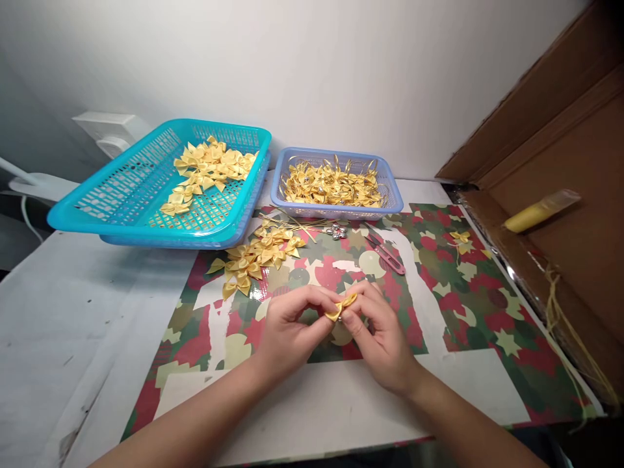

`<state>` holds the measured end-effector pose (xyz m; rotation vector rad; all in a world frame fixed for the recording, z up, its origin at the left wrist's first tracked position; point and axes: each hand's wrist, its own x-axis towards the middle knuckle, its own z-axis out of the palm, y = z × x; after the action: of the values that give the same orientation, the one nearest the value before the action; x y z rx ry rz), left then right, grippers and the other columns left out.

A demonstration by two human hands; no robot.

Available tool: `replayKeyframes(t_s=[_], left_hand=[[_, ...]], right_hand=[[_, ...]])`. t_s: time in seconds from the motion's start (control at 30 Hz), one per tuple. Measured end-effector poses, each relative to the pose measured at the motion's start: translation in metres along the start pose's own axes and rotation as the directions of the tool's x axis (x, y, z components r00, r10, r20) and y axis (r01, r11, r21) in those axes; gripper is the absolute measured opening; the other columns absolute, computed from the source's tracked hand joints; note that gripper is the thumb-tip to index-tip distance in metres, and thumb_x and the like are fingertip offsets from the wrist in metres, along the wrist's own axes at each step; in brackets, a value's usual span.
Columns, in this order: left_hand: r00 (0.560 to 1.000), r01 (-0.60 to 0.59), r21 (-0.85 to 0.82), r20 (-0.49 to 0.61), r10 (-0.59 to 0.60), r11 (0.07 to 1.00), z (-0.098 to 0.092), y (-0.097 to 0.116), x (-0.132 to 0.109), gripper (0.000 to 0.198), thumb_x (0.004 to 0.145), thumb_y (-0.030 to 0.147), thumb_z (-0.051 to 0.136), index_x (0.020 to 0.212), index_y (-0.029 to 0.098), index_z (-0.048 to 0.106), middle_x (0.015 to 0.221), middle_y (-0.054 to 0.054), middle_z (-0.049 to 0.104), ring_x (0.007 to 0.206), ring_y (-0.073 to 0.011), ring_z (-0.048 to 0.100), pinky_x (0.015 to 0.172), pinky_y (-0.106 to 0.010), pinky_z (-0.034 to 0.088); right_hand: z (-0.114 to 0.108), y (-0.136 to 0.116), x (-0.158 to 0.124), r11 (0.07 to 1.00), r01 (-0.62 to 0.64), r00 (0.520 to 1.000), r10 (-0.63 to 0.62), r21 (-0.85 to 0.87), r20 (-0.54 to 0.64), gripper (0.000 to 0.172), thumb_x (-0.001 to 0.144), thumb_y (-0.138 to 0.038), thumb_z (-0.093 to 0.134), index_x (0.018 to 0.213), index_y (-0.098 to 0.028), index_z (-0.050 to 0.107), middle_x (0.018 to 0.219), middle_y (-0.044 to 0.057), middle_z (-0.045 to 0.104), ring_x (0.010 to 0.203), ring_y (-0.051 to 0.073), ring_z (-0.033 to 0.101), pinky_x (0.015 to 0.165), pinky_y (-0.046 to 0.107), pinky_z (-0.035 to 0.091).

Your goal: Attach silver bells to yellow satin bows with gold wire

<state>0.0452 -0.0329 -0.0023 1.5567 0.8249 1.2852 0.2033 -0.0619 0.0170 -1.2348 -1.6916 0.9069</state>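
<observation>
Left hand (285, 328): thumb and forefinger are pinched closed on the left end of a yellow ribbon bow (341, 305); the other fingers are curled under. Right hand (385, 338): fingertips are closed on the right end of the same bow, with the thumb on top. The bow is held between the two hands, tilted with its right end higher, just above the patterned mat (463, 305) near the front middle of the table (73, 312). Whether anything else is pinched with it cannot be told.

Surroundings:
- A loose pile of bows (258, 257) lies on the mat beyond the left hand, well apart from it.
- Thin gold wires (292, 224) lie just behind that pile, with a small silver ornament (336, 231) beside them.
- Pink snips (385, 253) lie flat on the mat beyond the right hand.
- A single bow (461, 237) lies alone toward the right edge of the mat.
- A turquoise basket (146, 227) sits at the back left, raised at its near edge, with bows spread across its far half.
- A smaller lilac basket (336, 211) stands just right of it, touching or nearly so, and is filled with bows mixed with gold wire.
- A cardboard box (560, 162) stands open along the right side, with a yellow tube (541, 211) resting inside.
- A white wall socket (112, 127) is mounted behind the turquoise basket.
</observation>
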Motion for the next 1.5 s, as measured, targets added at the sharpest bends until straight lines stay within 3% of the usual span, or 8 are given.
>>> replayKeyframes(t_s=[0.17,0.63,0.8,0.97,1.17,1.5], left_hand=[[0.995,-0.102,0.091,0.014,0.101,0.991,-0.001,0.001,0.002,0.026,0.066,-0.007,0.065,0.072,0.018,0.065,0.075,-0.001,0.073,0.071,-0.0142,0.070,0.065,-0.023,0.055],[0.981,-0.194,0.175,0.029,0.192,0.965,-0.002,0.001,0.004,0.022,0.067,-0.005,0.067,0.069,0.016,0.063,0.069,-0.002,0.073,0.064,-0.0133,0.069,0.057,-0.020,0.053],[0.926,-0.377,0.338,0.136,0.352,0.862,-0.011,0.000,0.012,0.015,0.075,0.004,0.071,0.072,0.017,0.063,0.073,-0.004,0.076,0.059,-0.0123,0.064,0.055,-0.023,0.050],[0.861,-0.508,0.391,0.231,0.452,0.768,-0.016,-0.003,0.016,0.014,0.080,0.005,0.067,0.077,0.018,0.062,0.080,-0.004,0.077,0.059,-0.0116,0.060,0.057,-0.024,0.048],[0.844,-0.535,0.416,0.231,0.483,0.736,-0.016,-0.002,0.015,0.013,0.082,0.006,0.066,0.077,0.018,0.062,0.081,-0.006,0.076,0.058,-0.0115,0.056,0.057,-0.024,0.047],[0.843,-0.534,0.455,0.222,0.490,0.713,-0.017,0.003,0.017,0.013,0.084,0.009,0.063,0.075,0.018,0.061,0.077,-0.005,0.074,0.059,-0.0119,0.058,0.057,-0.023,0.049]], right_hand=[[-0.001,-0.003,-0.001,0.999,-0.031,0.999,0.032,0.019,-0.028,0.027,0.095,-0.025,0.044,0.069,-0.019,0.049,0.092,0.002,0.036,0.088,0.016,0.043,0.080,0.031,0.040],[0.001,0.001,-0.001,0.991,-0.084,0.996,0.086,0.104,-0.011,0.029,0.096,-0.028,0.045,0.069,-0.019,0.049,0.090,0.002,0.035,0.087,0.015,0.043,0.077,0.027,0.042],[-0.001,0.010,0.004,0.996,-0.074,0.997,0.072,-0.040,-0.041,0.023,0.092,-0.027,0.053,0.071,-0.021,0.058,0.086,0.002,0.046,0.085,0.016,0.047,0.075,0.029,0.041],[-0.002,0.016,0.006,0.987,-0.146,0.989,0.146,0.067,0.009,0.021,0.091,-0.026,0.056,0.072,-0.021,0.063,0.070,-0.001,0.059,0.067,0.013,0.052,0.062,0.025,0.040],[-0.001,0.013,0.005,0.973,-0.189,0.982,0.187,0.134,0.024,0.021,0.091,-0.028,0.056,0.074,-0.020,0.064,0.063,-0.002,0.058,0.057,0.010,0.049,0.054,0.022,0.038],[-0.001,0.012,0.002,0.955,-0.219,0.975,0.208,0.199,0.077,0.012,0.092,-0.023,0.052,0.088,-0.020,0.063,0.075,0.001,0.065,0.068,0.014,0.060,0.061,0.025,0.048]])
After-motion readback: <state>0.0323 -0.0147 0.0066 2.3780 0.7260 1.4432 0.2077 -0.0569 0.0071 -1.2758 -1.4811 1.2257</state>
